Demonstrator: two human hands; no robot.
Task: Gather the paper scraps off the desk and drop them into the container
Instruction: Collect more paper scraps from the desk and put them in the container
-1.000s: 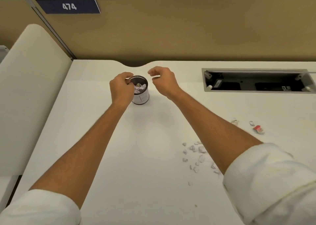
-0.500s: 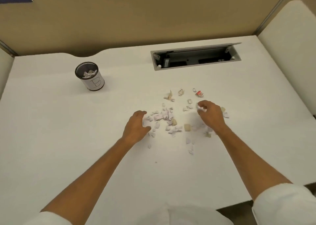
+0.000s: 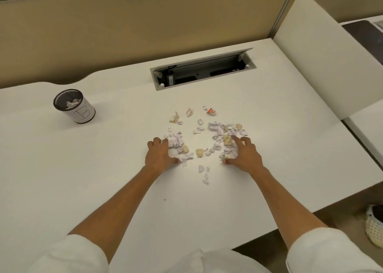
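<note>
Paper scraps scattered mid-desk, mostly white, few tan, one red. Left hand at pile's 8 o'clock, fingers curled loosely over scraps, nothing lifted. Right hand at 4 o'clock, fingers spread wide on scraps. Container at far 10 o'clock (some scraps inside), well apart.

Even, fairly bright indoor light falls from above on the white desk, leaving only faint, soft shadows beside the container and under the forearms. No glare spots. Wide-angle distortion bends the desk's far edge and right side. Fine detail looks slightly soft and compressed.
</note>
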